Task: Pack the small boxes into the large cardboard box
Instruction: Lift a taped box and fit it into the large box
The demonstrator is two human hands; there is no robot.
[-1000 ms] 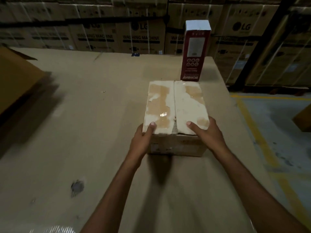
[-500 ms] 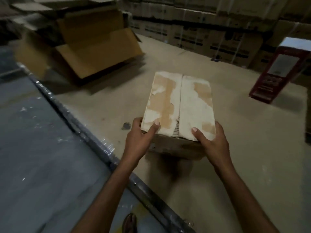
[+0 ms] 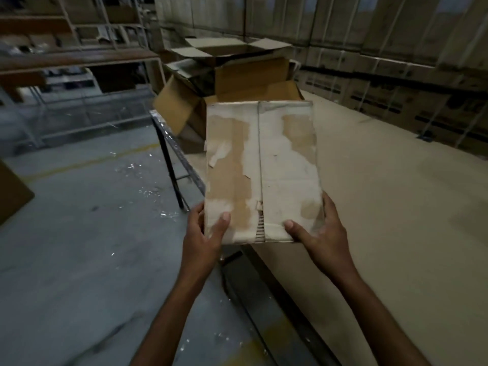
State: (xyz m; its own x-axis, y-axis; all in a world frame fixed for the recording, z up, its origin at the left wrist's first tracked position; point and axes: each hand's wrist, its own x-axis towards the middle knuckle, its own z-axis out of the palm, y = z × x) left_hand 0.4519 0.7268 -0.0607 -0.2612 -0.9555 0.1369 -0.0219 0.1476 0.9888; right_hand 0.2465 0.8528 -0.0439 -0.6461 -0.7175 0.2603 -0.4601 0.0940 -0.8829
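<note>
Both hands carry one small box: left hand (image 3: 203, 235) grips its near left corner, thumb on top; right hand (image 3: 320, 229) grips the near right corner the same way. This small box (image 3: 261, 170), its white top skin torn to brown patches, is held in the air above the edge of the table (image 3: 396, 220). Beyond it the large cardboard box (image 3: 237, 75) stands on the table's far end, flaps open. Its inside is hidden, so any earlier packing cannot be judged. This box is not yet in.
</note>
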